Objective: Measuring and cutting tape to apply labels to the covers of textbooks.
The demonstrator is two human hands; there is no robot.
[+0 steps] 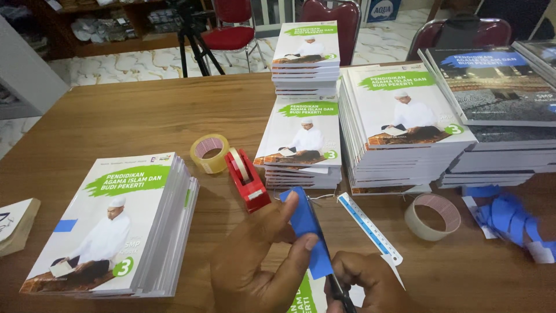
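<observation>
My left hand [255, 255] pinches a strip of blue paper [308, 229] between thumb and forefinger, low in the middle of the view. My right hand [365, 284] is closed around a dark-handled tool, likely scissors [341, 293], whose blade runs along the right edge of the blue strip. Under both hands lies a white book with a green band [302, 298], mostly hidden. A red tape dispenser [247, 181] stands just above my left hand.
A stack of white books [119, 226] lies at the left. More book stacks [301, 139] [405, 122] [498, 93] fill the back and right. Tape rolls [209, 153] [432, 217], a blue-white ruler [370, 229] and blue paper scraps [509, 220] lie on the wooden table [133, 116].
</observation>
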